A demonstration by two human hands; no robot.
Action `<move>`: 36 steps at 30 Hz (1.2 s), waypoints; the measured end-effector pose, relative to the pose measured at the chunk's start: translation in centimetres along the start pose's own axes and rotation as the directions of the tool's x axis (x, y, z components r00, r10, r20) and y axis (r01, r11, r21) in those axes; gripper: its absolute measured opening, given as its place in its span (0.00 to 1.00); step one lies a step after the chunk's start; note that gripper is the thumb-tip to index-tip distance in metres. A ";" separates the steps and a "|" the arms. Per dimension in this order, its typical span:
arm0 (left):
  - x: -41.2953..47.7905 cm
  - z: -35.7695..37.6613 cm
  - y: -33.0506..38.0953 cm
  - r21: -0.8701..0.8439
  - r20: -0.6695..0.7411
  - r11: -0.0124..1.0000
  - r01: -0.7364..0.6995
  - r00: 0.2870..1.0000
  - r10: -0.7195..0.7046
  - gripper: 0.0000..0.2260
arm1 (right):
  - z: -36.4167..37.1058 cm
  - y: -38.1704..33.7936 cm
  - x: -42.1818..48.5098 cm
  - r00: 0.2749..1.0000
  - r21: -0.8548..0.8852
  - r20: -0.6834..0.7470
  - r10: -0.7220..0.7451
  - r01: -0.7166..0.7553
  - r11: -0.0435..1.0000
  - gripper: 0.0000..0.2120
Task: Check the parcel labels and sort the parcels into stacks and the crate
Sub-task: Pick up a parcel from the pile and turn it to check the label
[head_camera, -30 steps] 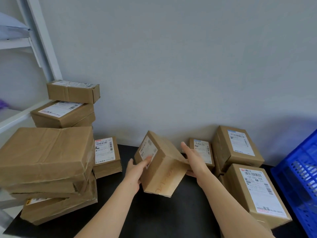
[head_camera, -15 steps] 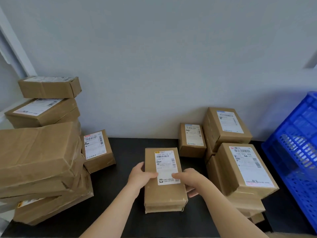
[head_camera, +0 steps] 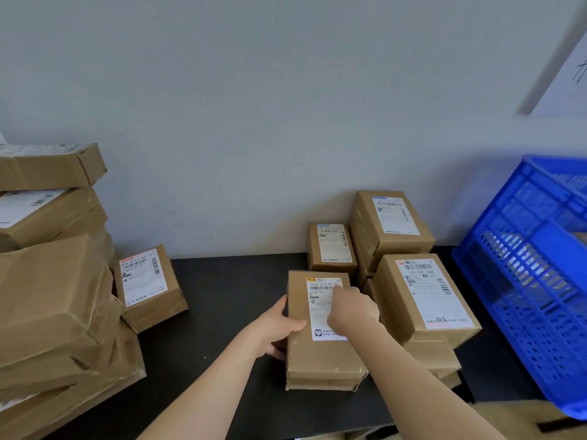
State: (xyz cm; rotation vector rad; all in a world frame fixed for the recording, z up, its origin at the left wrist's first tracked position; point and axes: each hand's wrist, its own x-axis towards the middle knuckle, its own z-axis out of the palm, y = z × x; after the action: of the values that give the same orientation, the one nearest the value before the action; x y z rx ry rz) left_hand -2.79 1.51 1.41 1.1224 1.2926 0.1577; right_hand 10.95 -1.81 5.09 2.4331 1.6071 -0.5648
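A brown parcel (head_camera: 320, 360) lies flat on the black table (head_camera: 228, 290), its white label (head_camera: 319, 308) facing up. My left hand (head_camera: 276, 328) grips its left edge, thumb on top. My right hand (head_camera: 354, 311) rests on the label with the index fingertip touching the upper printed lines and the other fingers curled. The blue crate (head_camera: 521, 265) stands tilted at the right edge. A stack of labelled parcels (head_camera: 425, 296) sits just right of the held parcel, touching or nearly touching it.
Against the wall behind stand a taller parcel stack (head_camera: 394, 217) and a small parcel (head_camera: 332, 246). A big pile of large parcels (head_camera: 50, 296) fills the left side, with a small labelled parcel (head_camera: 146, 281) leaning on it.
The parcel went from tilted in the air to lying flat, label up, on the table. My right hand moved from its edge onto the label. The view shifted right.
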 end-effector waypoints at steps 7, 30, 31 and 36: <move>1.2 1.8 0.9 -0.102 0.039 0.994 -0.039 0.998 0.044 0.30 | -0.5 0.8 0.2 0.999 0.001 -0.033 0.018 -0.018 1.000 0.19; 2.5 -7.9 -0.8 0.343 -0.548 0.917 -0.204 0.749 0.372 0.14 | -0.5 -6.8 3.4 0.931 0.203 -0.234 -0.281 0.329 0.922 0.19; 2.4 -8.9 -1.2 0.342 -0.584 0.918 -0.200 0.720 0.375 0.14 | -0.4 -7.9 3.7 0.921 0.207 -0.230 -0.314 0.362 0.909 0.19; 1.9 -12.2 -2.7 0.329 -0.742 0.925 -0.189 0.554 0.377 0.14 | 0.0 -12.5 5.0 0.887 0.257 -0.200 -0.416 0.458 0.851 0.18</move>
State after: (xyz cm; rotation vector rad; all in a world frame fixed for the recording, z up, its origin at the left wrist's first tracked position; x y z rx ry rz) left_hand -13.33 8.33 -0.14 1.5296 1.9428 0.8834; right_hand 1.24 7.48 3.87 2.3389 2.3194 -0.7716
